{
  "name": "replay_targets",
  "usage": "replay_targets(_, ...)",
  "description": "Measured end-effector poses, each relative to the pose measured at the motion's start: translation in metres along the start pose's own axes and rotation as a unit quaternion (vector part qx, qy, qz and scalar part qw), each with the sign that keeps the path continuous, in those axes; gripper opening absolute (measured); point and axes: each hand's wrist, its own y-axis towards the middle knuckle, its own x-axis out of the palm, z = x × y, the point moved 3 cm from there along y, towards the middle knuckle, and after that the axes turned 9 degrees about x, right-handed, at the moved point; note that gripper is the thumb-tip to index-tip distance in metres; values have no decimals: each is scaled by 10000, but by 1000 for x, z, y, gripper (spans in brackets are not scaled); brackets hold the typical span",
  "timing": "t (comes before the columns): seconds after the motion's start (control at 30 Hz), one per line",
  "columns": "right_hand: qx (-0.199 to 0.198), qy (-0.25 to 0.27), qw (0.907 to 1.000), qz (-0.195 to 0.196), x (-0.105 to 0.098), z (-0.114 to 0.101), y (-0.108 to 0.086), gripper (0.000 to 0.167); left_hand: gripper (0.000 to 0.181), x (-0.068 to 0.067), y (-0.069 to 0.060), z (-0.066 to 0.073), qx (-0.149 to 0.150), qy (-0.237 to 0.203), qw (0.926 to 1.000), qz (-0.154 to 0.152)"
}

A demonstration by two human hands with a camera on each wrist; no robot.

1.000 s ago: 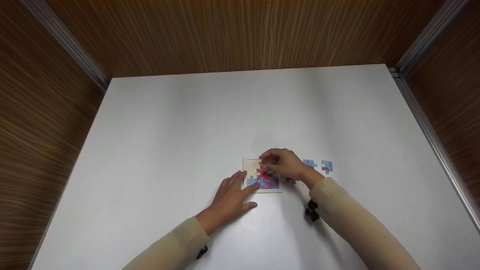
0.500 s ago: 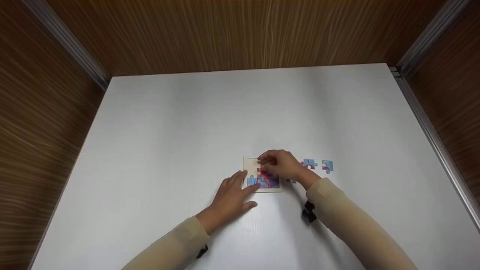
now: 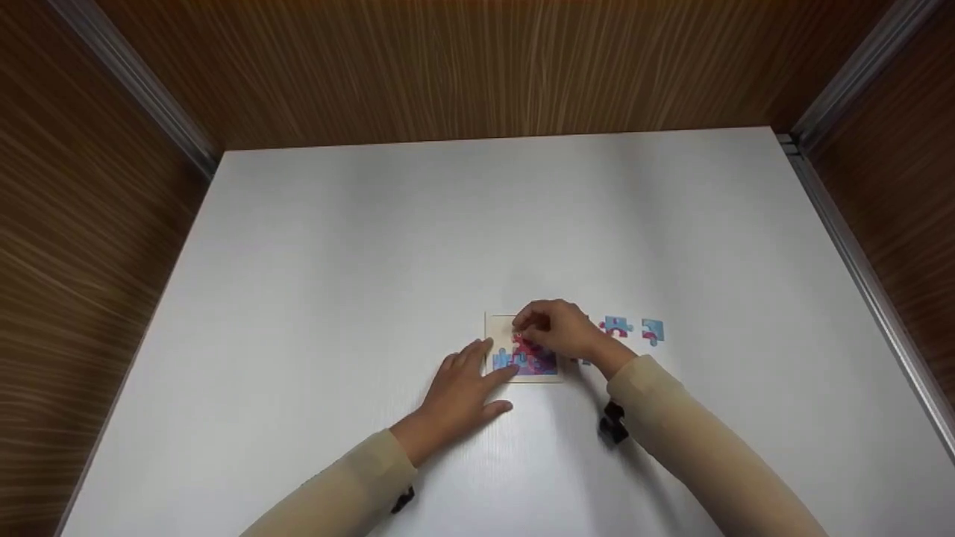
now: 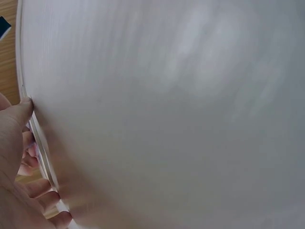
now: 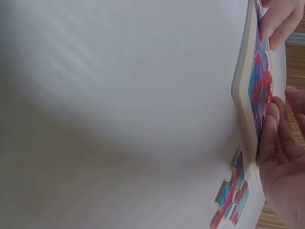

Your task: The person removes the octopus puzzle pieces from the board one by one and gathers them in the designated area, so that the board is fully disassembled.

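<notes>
A brown wood wall point(image 3: 477, 71) stands behind the big white surface point(image 3: 373, 246) in front of you. Your long, pale sleeves point(image 3: 709, 432) reach in over it. Your left hand point(image 3: 459, 391) is loose, with its fingers stretched out — one rests on the picture, and others touch the left edge of the board. Your right hand point(image 3: 563, 328) is bent over the top part of the board, but I can't tell if it pinches a piece. The small square puzzle board point(image 3: 537, 379) lies flat on the surface, between your hands. Blue and purple bits point(image 3: 541, 365) fill its bottom row, with red bits point(image 3: 526, 344) above. Two loose pieces point(image 3: 616, 324) lie to the right — near the board, not touching it.
</notes>
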Motion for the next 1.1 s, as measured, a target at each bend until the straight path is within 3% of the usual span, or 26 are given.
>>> replay_targets(0.27,28,176,9998,9,0,1,0,16,52,0,0,-1,24,37,10000,4)
replay_targets(0.63,-107,351,9993,-56,0,-2,-3,34,52,0,0,0,-7,-48,10000,43)
replay_targets(1.1,-47,170,9998,-12,-1,3,-1,25,52,1,0,-1,16,12,10000,50)
